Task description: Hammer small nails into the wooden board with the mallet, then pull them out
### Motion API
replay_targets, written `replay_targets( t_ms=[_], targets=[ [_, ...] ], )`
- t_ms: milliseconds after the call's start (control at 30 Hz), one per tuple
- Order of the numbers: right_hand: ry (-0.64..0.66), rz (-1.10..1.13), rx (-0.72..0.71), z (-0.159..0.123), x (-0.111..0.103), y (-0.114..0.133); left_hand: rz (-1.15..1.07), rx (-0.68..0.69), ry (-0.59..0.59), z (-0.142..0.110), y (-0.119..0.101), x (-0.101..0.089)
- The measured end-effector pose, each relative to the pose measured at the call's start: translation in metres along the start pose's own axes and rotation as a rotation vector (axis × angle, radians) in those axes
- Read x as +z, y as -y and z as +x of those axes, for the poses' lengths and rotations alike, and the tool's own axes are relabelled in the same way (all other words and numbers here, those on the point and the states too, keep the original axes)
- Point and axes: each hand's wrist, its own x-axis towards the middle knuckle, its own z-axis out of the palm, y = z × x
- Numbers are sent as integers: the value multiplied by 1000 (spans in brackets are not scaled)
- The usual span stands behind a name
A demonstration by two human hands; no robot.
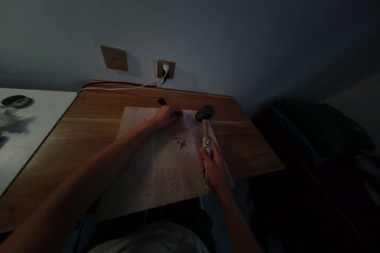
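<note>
My right hand (214,164) grips the wooden handle of a hammer (205,124), whose dark, thick head is above the board's right edge. At the far part of the pale wooden board (157,174), my left hand (166,116) is closed, its fingers curled. Shadow hides whether its fingertips hold anything. A tiny upright glint, perhaps a nail (187,118), shows on the board just right of those fingertips. Several loose nails (180,142) lie in a small pile on the board between my hands.
The board rests on a wooden desk (255,146) against the wall. White and black cables (130,88) run along its back to a wall socket (166,69). A white surface (44,122) with blurry items adjoins at left. A dark cushioned shape (320,130) stands at right.
</note>
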Motion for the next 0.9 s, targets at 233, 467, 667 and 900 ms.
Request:
replay_targets(
  t_ms=[233,467,667,900],
  targets=[
    [-2,7,7,1,0,-1,7,-31,-3,0,-3,3],
    [1,18,0,1,0,-2,19,-4,-22,-2,-4,3],
    [-6,31,4,0,1,0,44,39,11,-4,-5,2],
    [31,41,3,-2,2,10,52,15,29,-4,-8,2]
  ],
)
